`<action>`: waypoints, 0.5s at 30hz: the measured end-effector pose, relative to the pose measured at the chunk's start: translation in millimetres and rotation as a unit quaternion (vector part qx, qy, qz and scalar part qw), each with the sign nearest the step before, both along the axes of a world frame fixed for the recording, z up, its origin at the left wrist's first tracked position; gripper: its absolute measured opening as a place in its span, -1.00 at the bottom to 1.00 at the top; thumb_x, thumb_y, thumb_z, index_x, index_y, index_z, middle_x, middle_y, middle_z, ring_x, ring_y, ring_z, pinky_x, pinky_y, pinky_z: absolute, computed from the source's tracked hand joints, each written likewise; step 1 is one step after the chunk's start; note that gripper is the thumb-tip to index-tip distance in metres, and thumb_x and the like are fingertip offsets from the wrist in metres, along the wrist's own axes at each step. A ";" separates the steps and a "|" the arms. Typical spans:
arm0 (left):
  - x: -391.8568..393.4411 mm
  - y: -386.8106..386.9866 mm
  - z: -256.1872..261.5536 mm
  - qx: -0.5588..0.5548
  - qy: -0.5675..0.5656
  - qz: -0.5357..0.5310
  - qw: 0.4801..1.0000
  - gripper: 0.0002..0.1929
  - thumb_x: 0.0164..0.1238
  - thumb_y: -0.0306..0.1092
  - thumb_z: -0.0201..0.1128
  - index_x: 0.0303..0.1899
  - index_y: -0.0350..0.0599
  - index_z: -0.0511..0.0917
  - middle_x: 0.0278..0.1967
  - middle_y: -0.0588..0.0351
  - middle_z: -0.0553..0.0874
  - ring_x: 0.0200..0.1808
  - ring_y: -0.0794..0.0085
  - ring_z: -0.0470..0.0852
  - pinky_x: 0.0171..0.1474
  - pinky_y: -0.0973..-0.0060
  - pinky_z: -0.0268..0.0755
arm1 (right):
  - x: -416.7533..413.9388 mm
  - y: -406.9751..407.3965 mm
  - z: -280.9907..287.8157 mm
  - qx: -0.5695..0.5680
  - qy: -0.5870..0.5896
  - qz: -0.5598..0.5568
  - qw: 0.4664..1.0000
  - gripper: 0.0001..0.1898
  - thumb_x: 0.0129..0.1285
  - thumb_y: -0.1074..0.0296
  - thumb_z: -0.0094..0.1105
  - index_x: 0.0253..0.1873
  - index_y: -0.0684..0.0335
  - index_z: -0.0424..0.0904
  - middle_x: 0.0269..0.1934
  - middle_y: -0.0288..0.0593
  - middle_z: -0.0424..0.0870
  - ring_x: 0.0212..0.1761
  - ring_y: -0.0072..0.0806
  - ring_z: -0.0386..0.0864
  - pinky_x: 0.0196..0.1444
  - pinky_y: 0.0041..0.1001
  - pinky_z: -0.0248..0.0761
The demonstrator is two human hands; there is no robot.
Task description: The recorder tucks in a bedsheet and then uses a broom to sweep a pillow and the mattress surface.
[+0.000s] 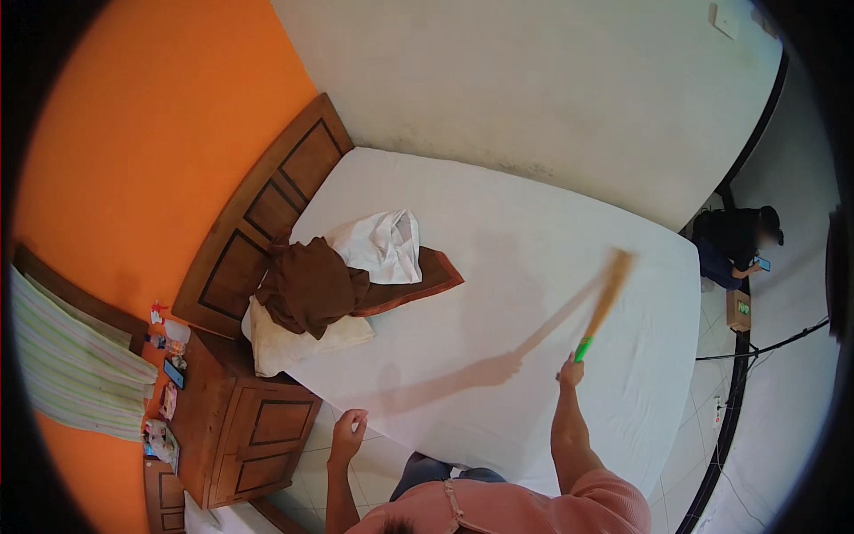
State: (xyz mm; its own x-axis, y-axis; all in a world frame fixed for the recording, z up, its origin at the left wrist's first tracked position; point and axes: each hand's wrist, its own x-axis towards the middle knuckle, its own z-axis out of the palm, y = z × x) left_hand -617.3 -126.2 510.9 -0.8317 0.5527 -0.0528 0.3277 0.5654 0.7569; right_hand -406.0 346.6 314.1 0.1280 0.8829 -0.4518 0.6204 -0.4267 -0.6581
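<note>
My right hand [572, 371] grips the green handle of a short stick-bristle bed broom [606, 297]. Its tan bristles blur above the right part of the mattress, and I cannot tell whether they touch the sheet. A fitted white sheet [480, 314] covers the bed. Near the bed's front edge, by the wooden cabinet, my left hand [349, 430] is loosely curled with nothing visible in it. Toward the headboard lie a bunched brown cloth [307, 284], a crumpled white cloth [390, 247] and a cream pillow [287, 354] partly under the brown cloth.
A wooden headboard [267, 213] stands against the orange wall. The wooden cabinet [233, 427] carries a spray bottle [175, 330], a phone [174, 374] and small items. A person [727, 240] holding a phone sits beyond the bed's right end, near a cardboard box [738, 310].
</note>
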 end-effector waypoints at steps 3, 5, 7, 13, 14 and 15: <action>-0.9 -5.0 -3.0 -0.024 -0.016 0.020 0.999 -0.86 0.24 -0.49 0.16 -0.19 -0.29 0.54 -0.25 -0.02 0.66 -0.21 0.33 0.64 -0.09 0.47 0.46 | -53.7 8.3 5.9 0.106 0.122 -0.086 0.983 -0.54 0.31 -0.02 0.00 -0.22 0.40 0.35 -0.63 0.01 0.52 -0.73 -0.20 0.53 -0.75 -0.32 0.41; -6.7 1.9 -5.2 -0.040 -0.025 0.014 0.999 -0.86 0.26 -0.48 0.15 -0.19 -0.29 0.54 -0.25 0.01 0.66 -0.21 0.37 0.63 -0.08 0.48 0.46 | -84.0 9.9 18.6 0.120 0.119 0.026 0.985 -0.57 0.33 -0.02 -0.02 -0.22 0.36 0.36 -0.63 0.05 0.52 -0.72 -0.15 0.54 -0.69 -0.26 0.40; -13.7 15.1 -6.3 -0.024 -0.019 -0.016 0.999 -0.87 0.26 -0.49 0.15 -0.19 -0.28 0.54 -0.26 0.01 0.66 -0.20 0.37 0.64 -0.08 0.48 0.47 | -117.4 13.7 34.1 0.187 -0.004 0.214 0.959 -0.64 0.33 0.05 -0.04 -0.19 0.33 0.38 -0.53 0.18 0.57 -0.46 0.11 0.57 -0.43 -0.03 0.38; -34.4 47.2 3.7 -0.005 -0.002 -0.032 0.999 -0.88 0.22 -0.52 0.18 -0.21 -0.28 0.54 -0.25 -0.02 0.66 -0.21 0.28 0.65 -0.10 0.47 0.48 | -215.1 29.7 65.4 0.241 0.032 0.458 0.855 -0.69 0.26 0.11 0.08 -0.24 0.29 0.37 -0.47 0.10 0.58 -0.42 0.08 0.55 -0.33 -0.07 0.40; -37.0 47.3 5.2 -0.015 -0.001 -0.032 0.999 -0.88 0.22 -0.52 0.18 -0.21 -0.28 0.54 -0.25 -0.02 0.66 -0.21 0.28 0.65 -0.10 0.47 0.48 | -230.1 33.6 63.7 0.232 0.011 0.473 0.850 -0.68 0.26 0.09 0.07 -0.24 0.29 0.38 -0.45 0.08 0.59 -0.39 0.05 0.56 -0.31 -0.08 0.40; -38.9 45.5 6.2 -0.022 0.005 -0.028 0.999 -0.87 0.22 -0.52 0.18 -0.21 -0.27 0.55 -0.25 -0.02 0.66 -0.21 0.28 0.65 -0.11 0.47 0.48 | -241.2 38.3 58.6 0.209 -0.021 0.494 0.844 -0.67 0.25 0.08 0.07 -0.23 0.28 0.39 -0.44 0.05 0.60 -0.36 0.03 0.57 -0.30 -0.09 0.41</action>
State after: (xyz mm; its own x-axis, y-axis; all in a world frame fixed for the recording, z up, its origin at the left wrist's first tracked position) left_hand -656.2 -80.7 517.1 -0.7998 0.5961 -0.0706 0.3672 0.5789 0.7280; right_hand -647.2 384.9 372.7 -0.7549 0.6499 -0.0875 0.5646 0.5762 -0.5910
